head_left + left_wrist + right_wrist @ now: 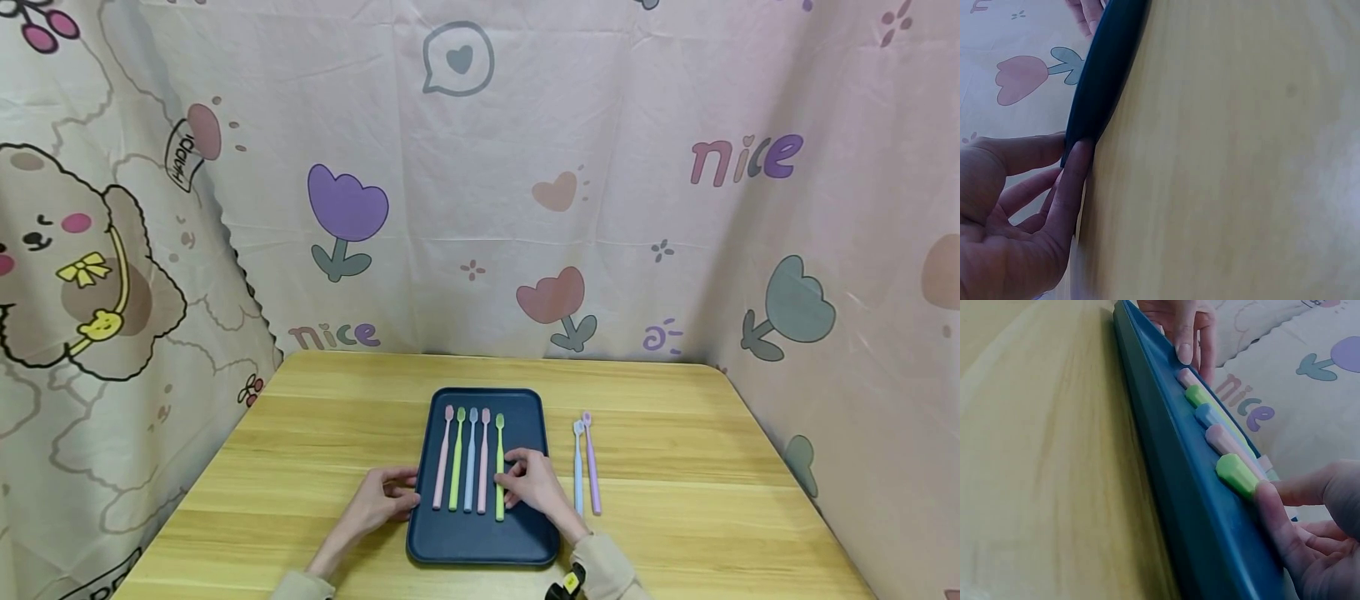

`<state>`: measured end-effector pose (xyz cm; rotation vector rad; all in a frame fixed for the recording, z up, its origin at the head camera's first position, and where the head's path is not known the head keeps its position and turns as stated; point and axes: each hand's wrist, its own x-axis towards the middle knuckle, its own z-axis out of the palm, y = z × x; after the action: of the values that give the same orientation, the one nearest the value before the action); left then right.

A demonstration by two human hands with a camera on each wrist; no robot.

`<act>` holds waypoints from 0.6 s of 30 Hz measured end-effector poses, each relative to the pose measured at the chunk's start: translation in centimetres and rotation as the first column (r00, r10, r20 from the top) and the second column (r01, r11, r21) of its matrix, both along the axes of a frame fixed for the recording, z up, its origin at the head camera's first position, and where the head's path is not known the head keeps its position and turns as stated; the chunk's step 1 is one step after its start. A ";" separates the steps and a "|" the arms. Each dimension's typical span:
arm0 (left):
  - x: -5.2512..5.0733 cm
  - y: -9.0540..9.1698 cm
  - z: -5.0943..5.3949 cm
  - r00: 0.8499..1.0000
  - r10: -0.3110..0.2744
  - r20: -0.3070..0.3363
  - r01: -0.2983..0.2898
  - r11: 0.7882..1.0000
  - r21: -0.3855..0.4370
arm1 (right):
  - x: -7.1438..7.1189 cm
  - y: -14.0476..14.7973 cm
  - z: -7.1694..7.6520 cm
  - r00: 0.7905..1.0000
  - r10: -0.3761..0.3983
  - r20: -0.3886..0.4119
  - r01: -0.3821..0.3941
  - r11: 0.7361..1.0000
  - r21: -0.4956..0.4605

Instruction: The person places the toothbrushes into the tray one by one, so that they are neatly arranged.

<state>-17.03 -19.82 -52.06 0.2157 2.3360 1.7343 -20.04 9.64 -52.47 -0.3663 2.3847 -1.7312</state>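
Observation:
A dark blue tray (pixel 480 542) lies on the table with several toothbrushes side by side in it: a pink toothbrush (pixel 442 467) leftmost, then a green toothbrush (pixel 457 467), a blue toothbrush (pixel 471 467) and another pink toothbrush (pixel 483 467). Rightmost in the row, a second green toothbrush (pixel 500 458) is pinched near its lower half by my right hand (pixel 534 483); the right wrist view shows the thumb against its handle (pixel 1235 475). My left hand (pixel 380 500) grips the tray's left rim, fingers and thumb at the edge in the left wrist view.
Right of the tray, a light blue toothbrush (pixel 578 467) and a purple toothbrush (pixel 592 467) lie close together on the wooden table (pixel 675 500). A printed curtain (pixel 480 208) hangs behind the table and along both sides.

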 end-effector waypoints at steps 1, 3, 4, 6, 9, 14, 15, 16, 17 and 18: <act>0.0 0.0 0.0 1.000 0.000 -0.001 0.000 1.000 0.000 | 0.0 0.0 0.0 1.000 0.000 -0.001 0.000 1.000 0.000; 0.0 0.0 0.1 1.000 -0.002 0.000 0.002 1.000 0.000 | 0.0 0.0 0.0 1.000 0.000 0.000 0.000 1.000 0.000; 0.0 0.0 0.1 1.000 -0.003 -0.001 0.003 1.000 -0.002 | 0.0 0.0 0.0 1.000 0.000 -0.002 0.000 1.000 0.002; 0.0 0.0 0.1 1.000 0.000 0.001 0.000 1.000 0.000 | -0.1 0.0 -0.1 1.000 0.000 -0.002 0.000 1.000 0.003; 0.1 0.0 0.2 1.000 0.003 0.008 -0.004 1.000 0.009 | -0.2 -0.1 -0.2 1.000 -0.001 -0.003 0.001 1.000 0.007; 0.1 -0.1 0.2 1.000 0.005 0.010 -0.005 1.000 0.017 | -0.4 -0.2 -0.3 1.000 -0.009 -0.001 0.009 1.000 0.015; 0.1 -0.1 0.2 1.000 0.004 0.009 -0.005 1.000 0.017 | -0.4 -0.2 -0.3 1.000 -0.011 0.000 0.011 1.000 0.016; 0.1 -0.1 0.2 1.000 0.004 0.010 -0.005 1.000 0.018 | -0.5 -0.2 -0.3 1.000 -0.015 0.002 0.015 1.000 0.017; 0.1 -0.1 0.2 1.000 0.005 0.011 -0.005 1.000 0.020 | -0.5 -0.2 -0.2 1.000 -0.017 0.003 0.017 1.000 0.016; 0.1 -0.1 0.2 1.000 0.005 0.012 -0.005 1.000 0.022 | -0.5 -0.2 -0.2 1.000 -0.018 0.003 0.018 1.000 0.015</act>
<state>-16.92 -19.92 -51.89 0.2034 2.3117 1.7598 -20.56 9.45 -52.71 -0.3407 2.4051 -1.7197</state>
